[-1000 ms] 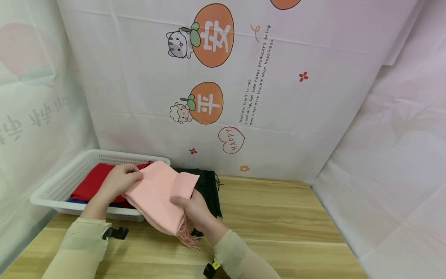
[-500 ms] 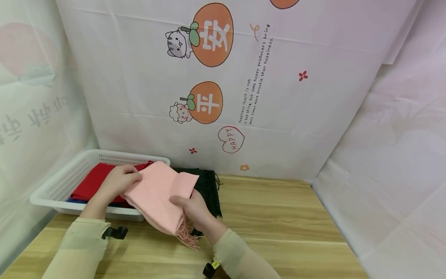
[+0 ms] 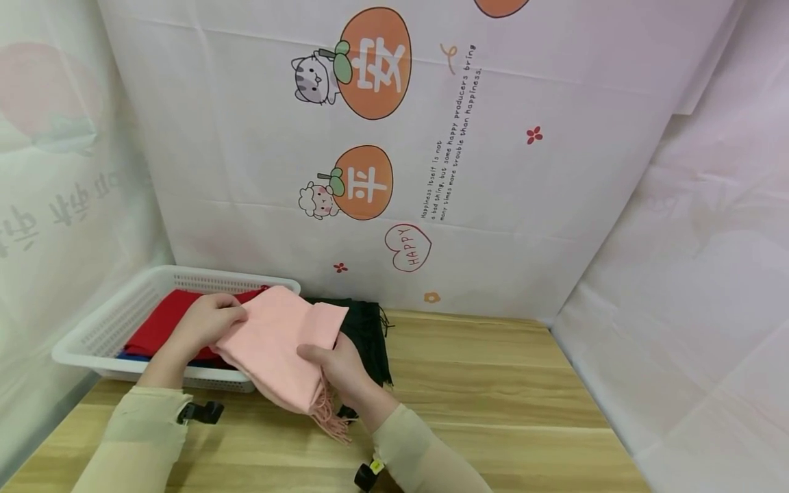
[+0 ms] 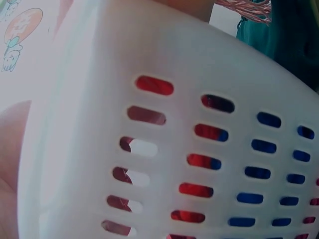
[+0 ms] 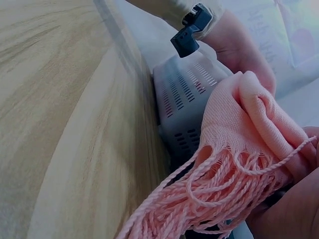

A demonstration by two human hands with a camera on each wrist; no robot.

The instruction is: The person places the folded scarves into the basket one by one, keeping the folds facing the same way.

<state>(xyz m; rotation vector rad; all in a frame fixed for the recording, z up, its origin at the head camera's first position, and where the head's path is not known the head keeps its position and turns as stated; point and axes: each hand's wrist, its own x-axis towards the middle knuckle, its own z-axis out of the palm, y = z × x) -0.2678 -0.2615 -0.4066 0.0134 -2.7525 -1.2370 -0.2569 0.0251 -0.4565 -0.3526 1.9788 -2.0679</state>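
Observation:
A folded pink scarf (image 3: 277, 342) with a twisted fringe (image 5: 199, 194) is held up between both hands, partly over the basket's right end. My left hand (image 3: 212, 318) grips its left edge, fingers curled over the cloth. At the opposite edge my right hand (image 3: 339, 363) pinches the scarf, thumb on top, fingers beneath. Inside the white perforated basket (image 3: 92, 356) lies a folded red cloth (image 3: 161, 322) with blue cloth (image 3: 132, 356) under it. The left wrist view is mostly filled by the basket's wall (image 4: 164, 45).
A dark green fringed scarf (image 3: 372, 339) lies on the wooden table (image 3: 481, 383), right of the basket and partly behind the pink one. A printed white sheet (image 3: 493, 226) rises at the back, with pale sheets at both sides. Each wrist carries a small black camera (image 3: 206, 412).
Both hands and the pink scarf have shifted very slightly to the left. The grip on the scarf looks the same.

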